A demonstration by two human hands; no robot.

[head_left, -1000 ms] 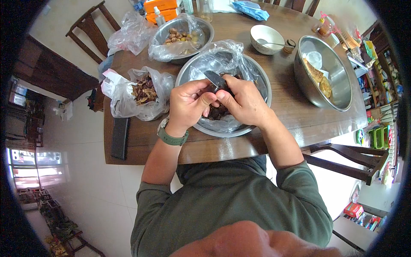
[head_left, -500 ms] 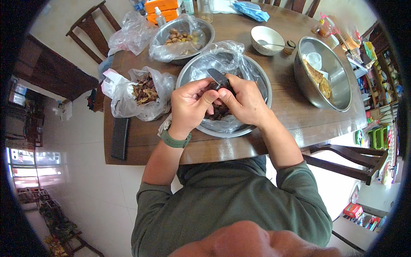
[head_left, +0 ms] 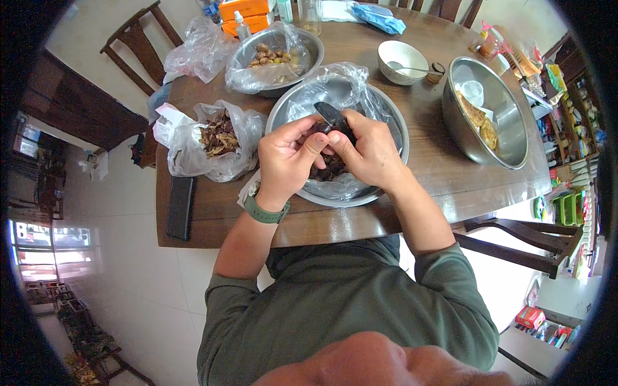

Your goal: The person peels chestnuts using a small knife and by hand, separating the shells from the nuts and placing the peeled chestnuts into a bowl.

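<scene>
Over a metal basin (head_left: 404, 145) lined with clear plastic, my two hands meet with thumbs almost touching. My left hand (head_left: 288, 156) is closed on a dark brown chestnut (head_left: 323, 128), mostly covered by the fingers. The fingers of my right hand (head_left: 374, 152) wrap round a small knife (head_left: 329, 114), its dark blade sticking up to the left and its handle hidden. Below the hands, dark chestnuts (head_left: 329, 170) lie in the basin. Left of it, a plastic bag (head_left: 241, 154) stands open, full of brown shell pieces (head_left: 219, 136).
Behind, a plastic-lined metal bowl (head_left: 315, 48) holds peeled chestnuts (head_left: 270, 55). To the right are a white bowl (head_left: 394, 53) with a spoon and a large tilted metal bowl (head_left: 460, 138) with flat yellowish pieces. A black phone-like object (head_left: 180, 207) lies near the table's left edge.
The knife blade has turned slightly more upright, and the chestnut shows a little more between the fingers. Both hands stay in nearly the same place over the basin.
</scene>
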